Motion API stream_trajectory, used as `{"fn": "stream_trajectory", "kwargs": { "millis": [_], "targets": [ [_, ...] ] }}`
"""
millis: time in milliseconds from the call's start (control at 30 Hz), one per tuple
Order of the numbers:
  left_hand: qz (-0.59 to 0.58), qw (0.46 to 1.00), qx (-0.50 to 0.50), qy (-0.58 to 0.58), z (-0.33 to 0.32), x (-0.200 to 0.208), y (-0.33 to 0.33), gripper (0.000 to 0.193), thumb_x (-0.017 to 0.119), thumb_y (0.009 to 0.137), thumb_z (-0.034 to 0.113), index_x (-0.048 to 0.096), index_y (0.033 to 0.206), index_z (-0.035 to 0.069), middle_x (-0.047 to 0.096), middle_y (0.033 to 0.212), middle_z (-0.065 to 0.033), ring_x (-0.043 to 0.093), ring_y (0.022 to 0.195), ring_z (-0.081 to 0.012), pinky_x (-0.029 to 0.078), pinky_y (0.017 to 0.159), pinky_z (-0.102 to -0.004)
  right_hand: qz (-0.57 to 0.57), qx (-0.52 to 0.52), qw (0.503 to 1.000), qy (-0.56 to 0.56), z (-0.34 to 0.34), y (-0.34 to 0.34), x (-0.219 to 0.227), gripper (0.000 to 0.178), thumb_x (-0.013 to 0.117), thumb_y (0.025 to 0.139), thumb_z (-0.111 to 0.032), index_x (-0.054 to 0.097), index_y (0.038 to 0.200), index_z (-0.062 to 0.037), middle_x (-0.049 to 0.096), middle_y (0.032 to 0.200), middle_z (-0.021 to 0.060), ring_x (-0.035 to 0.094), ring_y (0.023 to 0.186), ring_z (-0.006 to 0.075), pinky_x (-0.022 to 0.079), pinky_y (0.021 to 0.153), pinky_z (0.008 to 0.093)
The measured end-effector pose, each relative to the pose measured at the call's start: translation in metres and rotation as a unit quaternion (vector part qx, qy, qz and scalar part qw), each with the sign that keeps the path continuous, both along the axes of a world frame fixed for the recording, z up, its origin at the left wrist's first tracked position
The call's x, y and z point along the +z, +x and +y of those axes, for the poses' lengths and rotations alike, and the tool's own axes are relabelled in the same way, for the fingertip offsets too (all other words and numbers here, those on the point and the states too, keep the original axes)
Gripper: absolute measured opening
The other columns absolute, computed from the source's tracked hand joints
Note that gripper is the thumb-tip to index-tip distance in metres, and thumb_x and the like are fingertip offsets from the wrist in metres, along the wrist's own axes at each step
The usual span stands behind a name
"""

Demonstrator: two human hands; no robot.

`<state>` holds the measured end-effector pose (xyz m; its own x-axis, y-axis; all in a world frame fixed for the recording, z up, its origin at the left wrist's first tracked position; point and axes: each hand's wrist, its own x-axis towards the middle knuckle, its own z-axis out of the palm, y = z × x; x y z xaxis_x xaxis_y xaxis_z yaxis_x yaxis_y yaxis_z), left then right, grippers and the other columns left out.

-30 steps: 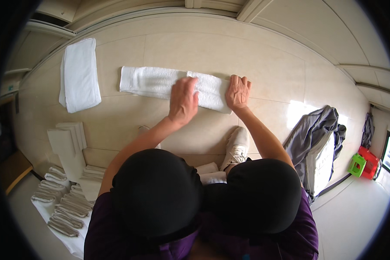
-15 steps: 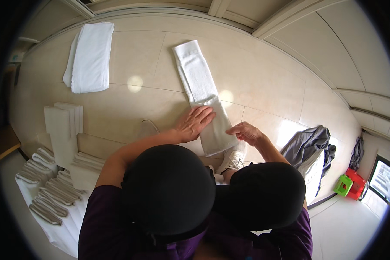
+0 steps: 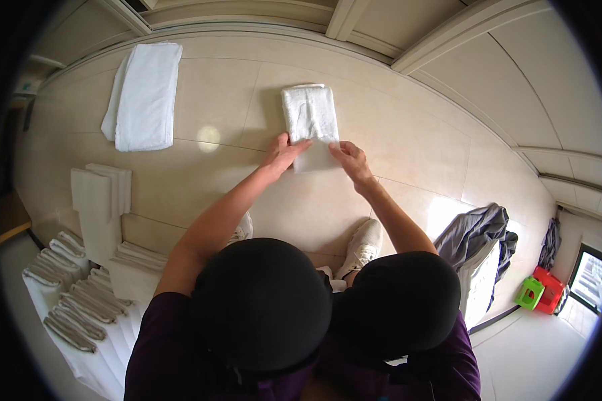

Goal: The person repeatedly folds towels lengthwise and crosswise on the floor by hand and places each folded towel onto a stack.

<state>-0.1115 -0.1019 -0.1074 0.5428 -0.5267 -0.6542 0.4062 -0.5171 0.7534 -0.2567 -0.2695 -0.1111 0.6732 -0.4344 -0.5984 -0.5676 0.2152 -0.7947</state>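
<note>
Towel (image 3: pixel 311 115) folded, both hands (image 3: pixel 282 156) holding it

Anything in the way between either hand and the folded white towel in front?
Nothing visible. The left hand is on the left side of the folded white towel, and the right hand is at its right edge. The gray cloth lies well off to the right.
</note>
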Motion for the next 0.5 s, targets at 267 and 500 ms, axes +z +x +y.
{"fn": "stream_trajectory", "kwargs": {
  "millis": [267, 500],
  "targets": [
    [0.022, 0.995, 0.073, -0.064, 0.005, -0.006, -0.018, 0.049, 0.073, 0.094, 0.024, 0.047, 0.128, 0.001, 0.063, 0.114, -0.0113, 0.063, 0.102, -0.0219, 0.051, 0.09, -0.0374, -0.055, -0.028, 0.984, -0.169, 0.032, -0.016, -0.009, 0.031, 0.071, 0.095, -0.021, 0.05, 0.106, -0.0016, 0.059, 0.084, 0.0107, 0.055, 0.072, 0.0239, 0.05, 0.07, 0.0382],
    [0.104, 0.988, 0.101, -0.053, 0.023, -0.01, -0.073, 0.05, 0.075, 0.089, 0.017, 0.046, 0.126, -0.002, 0.059, 0.118, -0.0118, 0.06, 0.097, -0.0212, 0.052, 0.08, -0.0392, -0.04, 0.035, 0.975, -0.215, 0.023, -0.056, -0.014, 0.038, 0.069, 0.096, -0.018, 0.042, 0.116, -0.0029, 0.064, 0.084, 0.0198, 0.064, 0.076, 0.032, 0.052, 0.071, 0.0434]
  ]
}}
